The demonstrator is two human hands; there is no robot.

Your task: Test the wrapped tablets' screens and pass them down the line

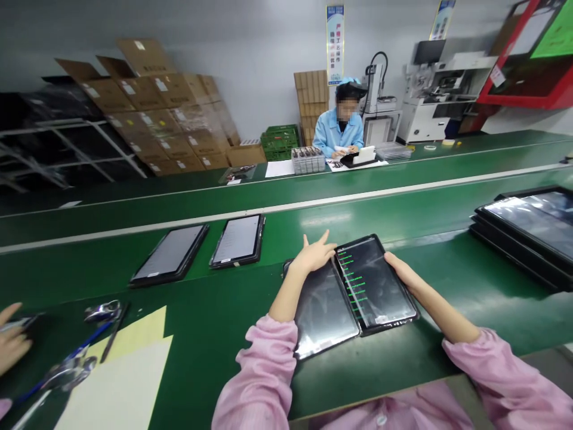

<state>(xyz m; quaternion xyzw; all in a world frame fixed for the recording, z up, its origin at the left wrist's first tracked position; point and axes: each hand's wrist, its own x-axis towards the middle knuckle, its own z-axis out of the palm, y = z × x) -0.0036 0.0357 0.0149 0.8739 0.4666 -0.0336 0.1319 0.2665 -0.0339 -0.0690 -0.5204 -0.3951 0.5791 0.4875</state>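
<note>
A tablet (pixel 378 289) with lines of green text on a black screen lies in front of me on the green bench. My right hand (pixel 401 272) grips its right edge, thumb on the rim and the other fingers hidden beneath. My left hand (pixel 314 254) is spread by the tablet's top left corner, with some fingertips at or very near that corner. Under my left wrist, a second tablet (pixel 324 307) with a dark, glossy screen lies against the left side of the first.
Two lit tablets (pixel 170 254) (pixel 237 239) lie to the left on the belt. At right is a stack of tablets (pixel 532 233). Yellow paper (pixel 125 364), cables (pixel 67 370) and another person's hand (pixel 13 340) are at left. A co-worker (pixel 340 128) sits across.
</note>
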